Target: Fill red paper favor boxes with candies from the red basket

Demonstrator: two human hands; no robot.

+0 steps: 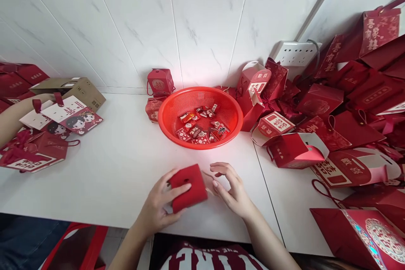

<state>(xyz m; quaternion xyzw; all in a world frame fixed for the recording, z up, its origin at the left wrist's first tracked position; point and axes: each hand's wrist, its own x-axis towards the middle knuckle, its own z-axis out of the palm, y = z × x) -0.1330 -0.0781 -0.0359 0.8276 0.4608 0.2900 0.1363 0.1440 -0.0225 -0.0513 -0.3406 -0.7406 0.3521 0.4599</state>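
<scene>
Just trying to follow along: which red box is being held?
The red box before the basket, gripped by the left hand; neither hand holds another.

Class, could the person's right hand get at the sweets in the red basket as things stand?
Probably yes: the right hand is open beside the red box, bare tabletop lies before the basket, and the sweets lie uncovered.

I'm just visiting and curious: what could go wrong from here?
The small red box is held only by the left hand, so it might slip. The blurred cord near the right hand could snag. A careless reach might bump the red plastic basket and scatter its wrapped sweets.
</scene>
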